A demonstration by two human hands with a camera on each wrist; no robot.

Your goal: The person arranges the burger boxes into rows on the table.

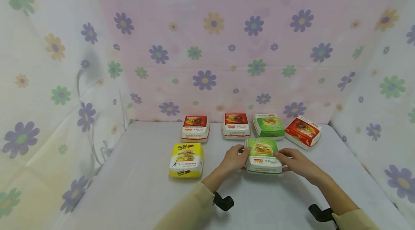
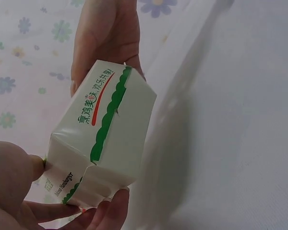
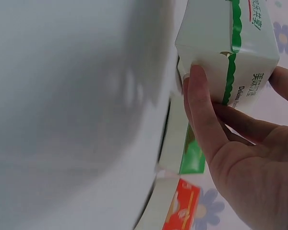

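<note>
A green and white burger box (image 1: 263, 156) is held between both hands, lifted off the white table with a shadow beneath it in the wrist views. My left hand (image 1: 235, 158) grips its left side, thumb near the top edge and fingers curled under the lower side. On the opposite side my right hand (image 1: 296, 163) pinches it, thumb at the top and fingers along the side wall. The left wrist view shows the box's front (image 2: 103, 120) with green scalloped trim and red and green lettering. Just behind it sits a second green burger box (image 1: 268, 126).
Two red and white burger boxes (image 1: 195, 129) (image 1: 236, 126) stand along the back. A tilted red box (image 1: 303, 132) sits at the back right. The yellow burger box (image 1: 186, 160) lies left of my left hand. Flowered cloth walls (image 1: 204, 42) enclose the table (image 1: 136, 186).
</note>
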